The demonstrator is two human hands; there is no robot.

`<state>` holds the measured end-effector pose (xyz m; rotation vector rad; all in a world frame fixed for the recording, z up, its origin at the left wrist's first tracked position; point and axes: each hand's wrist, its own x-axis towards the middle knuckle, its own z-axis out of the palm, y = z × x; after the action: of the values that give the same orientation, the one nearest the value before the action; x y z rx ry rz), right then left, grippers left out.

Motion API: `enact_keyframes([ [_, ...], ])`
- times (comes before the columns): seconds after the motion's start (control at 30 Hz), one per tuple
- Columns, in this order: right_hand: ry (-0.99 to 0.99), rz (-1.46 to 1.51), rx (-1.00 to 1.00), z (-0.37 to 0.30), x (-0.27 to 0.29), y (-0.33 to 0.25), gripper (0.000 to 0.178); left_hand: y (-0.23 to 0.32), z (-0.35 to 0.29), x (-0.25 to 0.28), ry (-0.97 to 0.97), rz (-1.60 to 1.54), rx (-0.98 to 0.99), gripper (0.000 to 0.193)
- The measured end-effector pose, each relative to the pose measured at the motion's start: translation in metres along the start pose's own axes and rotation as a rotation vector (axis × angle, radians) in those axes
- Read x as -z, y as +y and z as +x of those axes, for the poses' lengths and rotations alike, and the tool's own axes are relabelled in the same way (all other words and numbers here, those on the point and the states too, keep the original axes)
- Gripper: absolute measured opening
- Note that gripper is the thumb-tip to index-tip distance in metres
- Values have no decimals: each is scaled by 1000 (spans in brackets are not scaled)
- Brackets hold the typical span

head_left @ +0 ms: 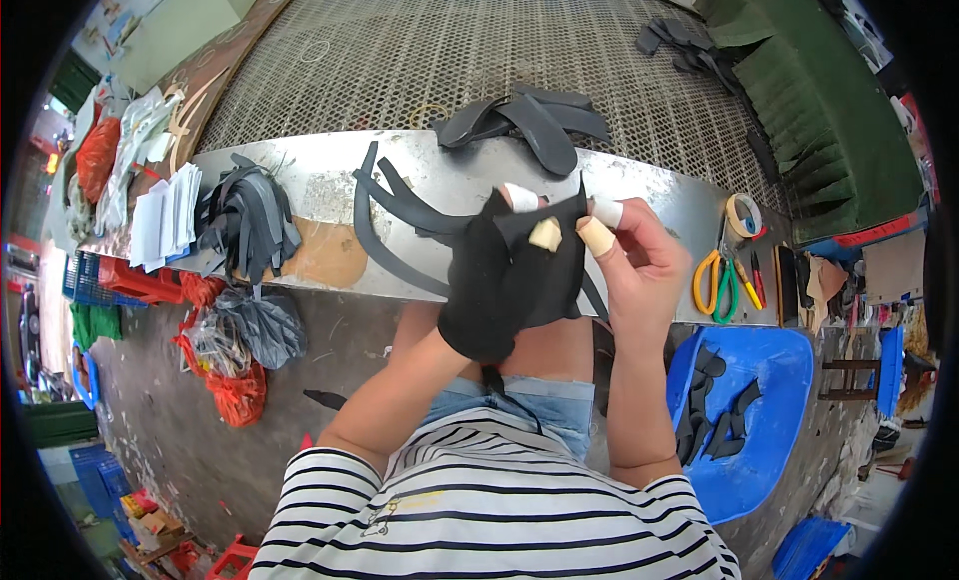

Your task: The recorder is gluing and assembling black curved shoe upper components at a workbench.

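Observation:
A black glove covers my left hand (489,285), with pale tape showing round its fingertips. Its fingers are closed on a thin black sheet-like piece (569,215) held above the table edge. My right hand (647,255) is bare apart from tape on the thumb and a finger; it pinches the right edge of the same piece. The piece's exact kind and its lower part are hard to make out against the dark glove. Long curved black strips (385,242) lie on the metal table (310,160) to the left of my hands.
Flat black sole-shaped pieces (544,130) lie beyond my hands by the mesh surface (400,60). A bundle of dark strips (245,220) sits left. Orange-handled scissors (707,280), green-handled scissors (726,295) and a tape roll (742,217) lie right, above a blue bin (774,410) holding black pieces.

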<state>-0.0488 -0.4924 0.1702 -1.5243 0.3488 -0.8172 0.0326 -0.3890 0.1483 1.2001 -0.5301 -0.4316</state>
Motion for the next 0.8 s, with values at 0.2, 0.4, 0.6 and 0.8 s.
enact_keyframes([
  [0.2, -150, 294, -164, 13, 13, 0, 12, 9, 4, 9, -160, 139, -200, 26],
  [0.4, -335, 325, -147, 24, 23, -2, 13, 10, 2, 13, -253, 121, -152, 20],
  [0.6, -433, 284, -158, 28, 33, -4, 14, 19, 0, 11, -302, 80, -80, 15],
  [0.8, -318, 216, -180, 23, 28, -10, 12, 17, 1, 11, -327, -65, 86, 14],
])
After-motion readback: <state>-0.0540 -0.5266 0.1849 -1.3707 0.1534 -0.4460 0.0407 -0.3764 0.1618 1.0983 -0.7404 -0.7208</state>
